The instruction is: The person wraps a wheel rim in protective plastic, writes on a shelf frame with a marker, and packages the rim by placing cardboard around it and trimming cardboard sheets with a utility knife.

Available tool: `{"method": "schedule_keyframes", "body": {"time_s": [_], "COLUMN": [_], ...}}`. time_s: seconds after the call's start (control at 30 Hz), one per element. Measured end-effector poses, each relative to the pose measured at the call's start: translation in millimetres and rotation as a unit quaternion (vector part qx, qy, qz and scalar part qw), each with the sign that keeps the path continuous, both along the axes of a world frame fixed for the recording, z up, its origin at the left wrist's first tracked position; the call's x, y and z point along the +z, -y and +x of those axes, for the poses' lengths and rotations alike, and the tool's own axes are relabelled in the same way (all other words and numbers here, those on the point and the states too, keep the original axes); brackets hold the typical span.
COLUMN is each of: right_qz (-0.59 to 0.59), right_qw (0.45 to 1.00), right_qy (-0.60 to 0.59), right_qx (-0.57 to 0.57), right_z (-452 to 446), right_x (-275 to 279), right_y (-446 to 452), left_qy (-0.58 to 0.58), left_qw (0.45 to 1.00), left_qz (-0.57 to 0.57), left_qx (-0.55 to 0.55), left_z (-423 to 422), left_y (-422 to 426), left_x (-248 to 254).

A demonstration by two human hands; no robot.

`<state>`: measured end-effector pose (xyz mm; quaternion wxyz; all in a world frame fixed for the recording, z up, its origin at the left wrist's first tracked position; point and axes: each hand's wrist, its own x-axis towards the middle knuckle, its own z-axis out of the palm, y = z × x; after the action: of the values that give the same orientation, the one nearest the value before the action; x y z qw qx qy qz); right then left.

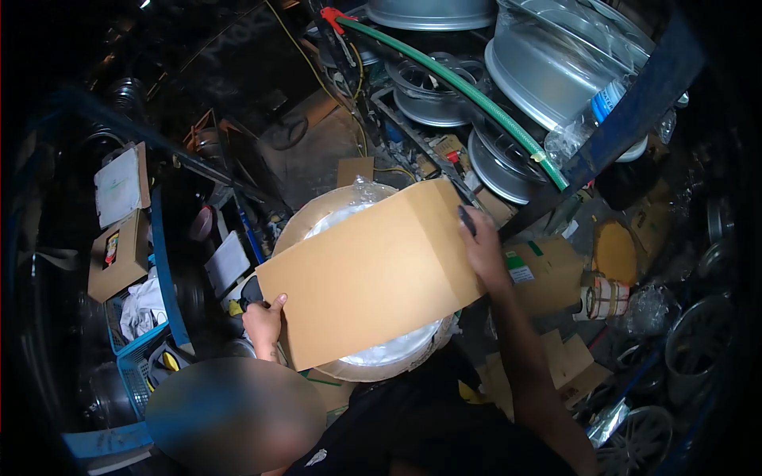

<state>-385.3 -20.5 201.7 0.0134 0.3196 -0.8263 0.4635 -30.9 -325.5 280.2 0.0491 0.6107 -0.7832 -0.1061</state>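
A large brown cardboard sheet (357, 278) with a crease near its right side lies tilted across a round, plastic-wrapped bundle (397, 347) edged with cardboard. At the sheet's left edge, my left hand (263, 321) grips it, thumb on top and fingers underneath. Something dark shows beside those fingers, too unclear to name. My right hand (481, 247) is at the sheet's right edge, its fingers closed around a small dark handheld object (467, 220) whose kind I cannot make out. The sheet covers most of the bundle's middle. A blurred patch hides my left forearm.
Several silver wheel rims (432, 99) stand at the back right, below a green hose (460, 83). A dark metal post (627, 103) slants at right. Cardboard pieces (548, 274) lie on the right. Blue baskets (136, 369) with cloth and a cardboard box (119, 254) stand left.
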Motion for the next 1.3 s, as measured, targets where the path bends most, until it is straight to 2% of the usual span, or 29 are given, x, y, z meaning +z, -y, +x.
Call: {"method": "schedule_keyframes", "body": {"time_s": [0.1,0.2,0.3,0.33,0.37,0.4,0.47,0.53,0.6,0.67,0.77,0.83,0.93,0.97,1.07,1.2,1.3], "right_qz": [0.058,0.077,0.066,0.058,0.067,-0.007,-0.147,-0.182,-0.180,-0.131,-0.062,-0.004,0.120,0.162,0.217,0.308,0.382], "right_qw": [0.972,0.974,0.985,0.985,0.992,0.981,0.925,0.909,0.907,0.905,0.934,0.946,0.981,0.977,0.973,0.951,0.922], "right_qy": [0.155,0.167,0.159,0.164,0.102,0.187,0.343,0.365,0.364,0.395,0.352,0.324,0.148,0.135,0.067,-0.003,-0.043], "right_qx": [-0.168,-0.134,-0.015,0.023,0.044,0.051,0.069,0.091,0.109,0.085,0.024,-0.004,-0.032,-0.031,-0.028,0.010,0.044], "right_z": [13,12,6,2,3,5,10,6,4,5,15,18,15,14,-4,-8,-12], "right_x": [71,96,80,75,70,71,79,74,66,61,71,79,91,100,79,95,109], "right_y": [-3,-14,-28,-32,-37,-37,-31,-22,-8,-1,3,6,25,30,50,68,75], "left_qy": [0.011,0.015,0.046,-0.013,-0.069,-0.124,-0.227,-0.242,-0.179,-0.128,-0.126,-0.121,-0.125,-0.132,-0.153,-0.119,-0.136], "left_qw": [1.000,0.999,0.998,0.998,0.989,0.971,0.938,0.890,0.893,0.902,0.934,0.931,0.931,0.930,0.926,0.929,0.927], "left_qz": [-0.012,0.014,0.050,-0.022,-0.091,-0.156,-0.116,-0.103,-0.121,-0.154,-0.032,0.005,0.023,0.019,0.015,0.011,0.021], "left_qx": [-0.015,-0.027,-0.009,-0.050,-0.091,-0.131,-0.233,-0.372,-0.396,-0.382,-0.332,-0.344,-0.342,-0.343,-0.346,-0.351,-0.348], "left_z": [3,-4,-16,-30,-45,-64,-145,-218,-280,-310,-314,-316,-317,-316,-316,-314,-311], "left_y": [-1,0,2,5,7,6,-32,-54,-82,-89,-95,-91,-82,-80,-77,-83,-83], "left_x": [-1,5,28,33,36,40,74,44,14,-29,-39,-34,-35,-37,-42,-39,-39]}}
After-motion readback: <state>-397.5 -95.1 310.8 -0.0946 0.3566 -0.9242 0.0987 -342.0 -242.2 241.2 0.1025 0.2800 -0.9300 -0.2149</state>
